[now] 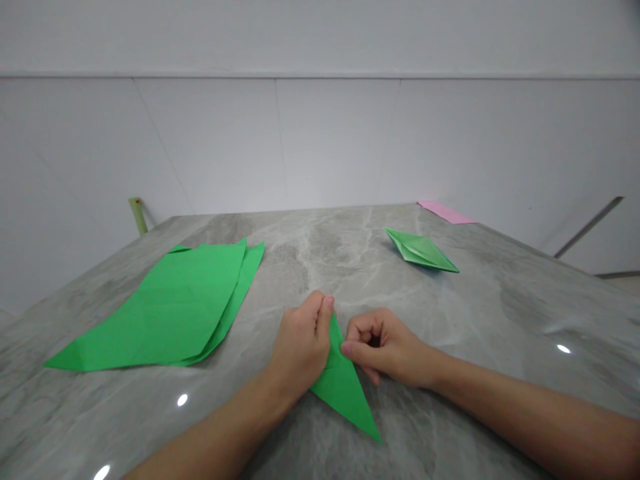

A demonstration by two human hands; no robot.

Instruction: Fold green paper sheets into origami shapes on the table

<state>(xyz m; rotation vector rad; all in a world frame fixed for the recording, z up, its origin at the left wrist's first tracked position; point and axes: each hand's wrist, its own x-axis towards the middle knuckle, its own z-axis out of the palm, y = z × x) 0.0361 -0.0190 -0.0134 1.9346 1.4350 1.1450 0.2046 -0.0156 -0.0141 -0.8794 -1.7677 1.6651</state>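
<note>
A folded green paper [346, 390], narrow and pointed, lies on the grey marble table [475, 320] just in front of me. My left hand [300, 347] rests on its upper left part with the fingers curled and pressed down. My right hand [385, 347] is closed in a pinch on the paper's right edge near the top. The paper's long tip points toward me, past both wrists.
A stack of flat green sheets [170, 307] lies at the left. A finished green folded paper shape [420, 250] sits at the back right, with a pink sheet [445, 211] at the far edge. A white wall stands behind the table.
</note>
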